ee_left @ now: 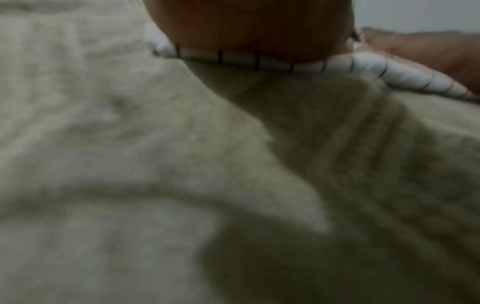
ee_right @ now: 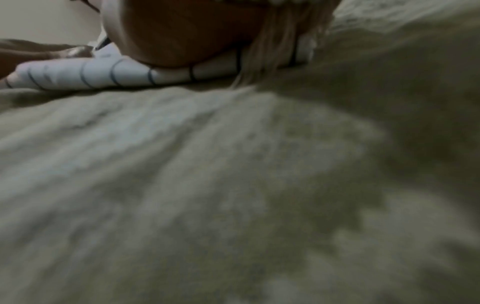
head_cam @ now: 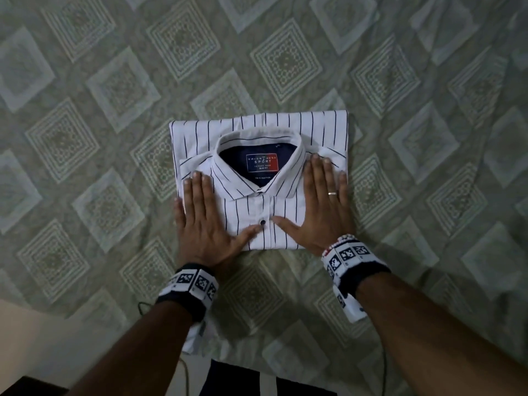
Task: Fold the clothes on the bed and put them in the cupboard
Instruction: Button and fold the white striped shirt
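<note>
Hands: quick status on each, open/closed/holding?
Left hand: open, fingers straight, pressing flat on the folded striped shirt.
Right hand: open, fingers straight, pressing flat on the same shirt.

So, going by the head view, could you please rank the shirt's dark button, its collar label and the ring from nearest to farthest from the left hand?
Measured from the left hand, pressed flat on the shirt's left half:
1. Dark button, just beyond its thumb tip on the placket.
2. Collar label, up inside the collar, toward the middle.
3. Ring, on a finger of the right hand, across the shirt.
</note>
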